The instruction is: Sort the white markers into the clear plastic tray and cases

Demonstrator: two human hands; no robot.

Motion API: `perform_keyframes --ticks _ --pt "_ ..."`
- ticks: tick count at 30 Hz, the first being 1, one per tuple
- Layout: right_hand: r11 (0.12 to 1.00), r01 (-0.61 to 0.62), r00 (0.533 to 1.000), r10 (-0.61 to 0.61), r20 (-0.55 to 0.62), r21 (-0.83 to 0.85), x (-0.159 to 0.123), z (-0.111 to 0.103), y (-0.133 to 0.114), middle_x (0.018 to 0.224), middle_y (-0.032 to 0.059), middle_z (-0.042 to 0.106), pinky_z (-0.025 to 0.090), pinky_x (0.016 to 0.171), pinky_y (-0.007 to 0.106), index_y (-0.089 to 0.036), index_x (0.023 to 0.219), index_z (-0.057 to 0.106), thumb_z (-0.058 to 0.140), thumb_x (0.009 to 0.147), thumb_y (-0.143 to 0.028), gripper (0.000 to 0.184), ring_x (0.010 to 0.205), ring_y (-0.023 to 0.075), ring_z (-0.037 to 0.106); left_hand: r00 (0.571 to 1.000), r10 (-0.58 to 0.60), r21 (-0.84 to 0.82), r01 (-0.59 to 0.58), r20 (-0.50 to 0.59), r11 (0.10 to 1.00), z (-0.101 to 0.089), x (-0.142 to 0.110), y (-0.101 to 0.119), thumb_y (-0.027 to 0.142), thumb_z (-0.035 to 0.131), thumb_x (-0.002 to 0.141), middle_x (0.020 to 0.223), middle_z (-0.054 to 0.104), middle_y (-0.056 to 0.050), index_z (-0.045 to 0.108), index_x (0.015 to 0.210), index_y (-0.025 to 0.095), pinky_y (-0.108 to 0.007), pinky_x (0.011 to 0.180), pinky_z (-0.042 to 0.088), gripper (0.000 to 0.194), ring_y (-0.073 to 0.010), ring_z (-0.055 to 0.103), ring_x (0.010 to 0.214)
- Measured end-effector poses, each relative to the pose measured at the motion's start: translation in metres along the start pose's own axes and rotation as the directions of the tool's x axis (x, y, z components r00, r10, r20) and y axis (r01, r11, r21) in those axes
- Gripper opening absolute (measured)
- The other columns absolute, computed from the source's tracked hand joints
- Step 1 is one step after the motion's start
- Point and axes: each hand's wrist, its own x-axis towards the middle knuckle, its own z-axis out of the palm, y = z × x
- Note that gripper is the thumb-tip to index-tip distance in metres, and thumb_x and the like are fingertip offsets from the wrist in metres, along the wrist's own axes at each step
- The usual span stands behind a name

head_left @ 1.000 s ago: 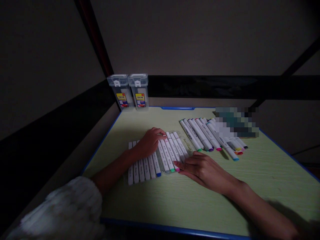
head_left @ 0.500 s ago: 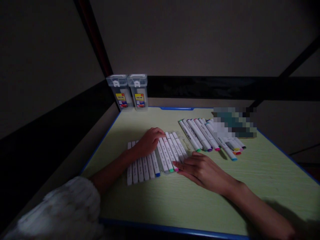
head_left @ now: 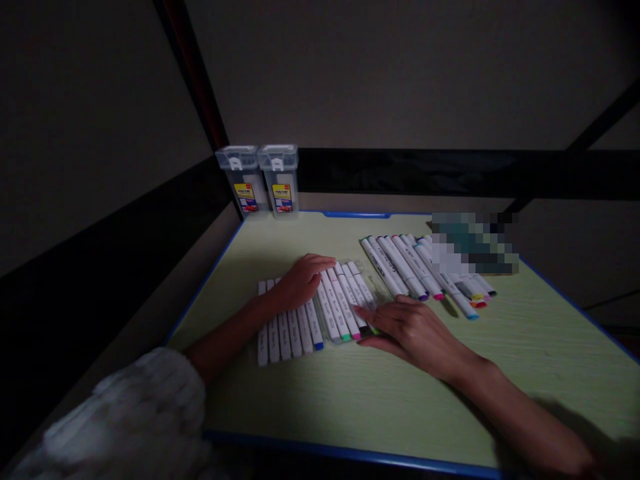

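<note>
My left hand point(head_left: 303, 280) lies across the upper part of a row of white markers, its fingers stretched toward their far ends. Under and left of it are several white markers point(head_left: 285, 333), the rightmost with a blue end. Right of those, more white markers point(head_left: 334, 303) lie side by side in a clear plastic tray point(head_left: 345, 339); green, pink, black and lime ends face me. My right hand point(head_left: 413, 333) rests at the tray's near right corner. Its index fingertip touches the markers, and its thumb is apart, below their ends.
A loose group of white markers point(head_left: 400, 267) with coloured ends lies behind my right hand. Two clear lidded boxes point(head_left: 278, 183) with yellow labels stand at the back left. A blurred-out patch point(head_left: 473, 243) covers something at the back right. The table point(head_left: 300, 407) has a blue edge.
My right fingers have shifted slightly along the near marker ends, and black and lime ends now show. The left fingers have straightened a little. The whole view has shifted slightly.
</note>
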Motion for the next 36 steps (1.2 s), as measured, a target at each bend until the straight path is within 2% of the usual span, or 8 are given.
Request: perform_keyframes --ticks 6,23,36 --pt "1.0 0.01 1.0 -0.01 0.022 -0.001 0.0004 0.001 0.0002 0.066 0.0044 0.062 0.036 0.057 0.031 -0.009 0.104 0.06 0.046 0.085 -0.04 0.039 0.06 0.0168 0.058 1.0 0.027 0.01 -0.027 -0.012 1.0 0.0006 0.0009 -0.0008 0.005 0.035 0.072 0.112 0.059 -0.008 0.056 0.105 0.014 -0.04 0.094 0.039 0.04 -0.0166 0.051 0.106" --pt "0.999 0.04 0.999 -0.04 0.009 0.006 0.0 0.0008 0.0001 0.065 0.0041 0.062 0.036 0.059 0.031 -0.01 0.101 0.062 0.042 0.088 -0.038 0.037 0.059 0.0154 0.056 1.0 0.001 -0.033 0.0 0.028 0.999 -0.0019 0.0019 0.0036 0.003 0.038 0.073 0.108 0.061 -0.008 0.06 0.097 0.012 -0.037 0.094 0.039 0.034 -0.015 0.051 0.104" --pt "0.999 0.045 0.999 -0.046 0.02 0.021 0.0009 -0.0003 -0.001 0.063 0.003 0.061 0.036 0.058 0.031 -0.011 0.098 0.063 0.041 0.088 -0.036 0.035 0.059 0.0152 0.056 0.998 0.051 -0.014 -0.05 0.047 0.999 -0.004 0.0025 0.0041 0.004 0.035 0.072 0.106 0.061 -0.006 0.06 0.095 0.017 -0.039 0.092 0.039 0.036 -0.0152 0.051 0.102"
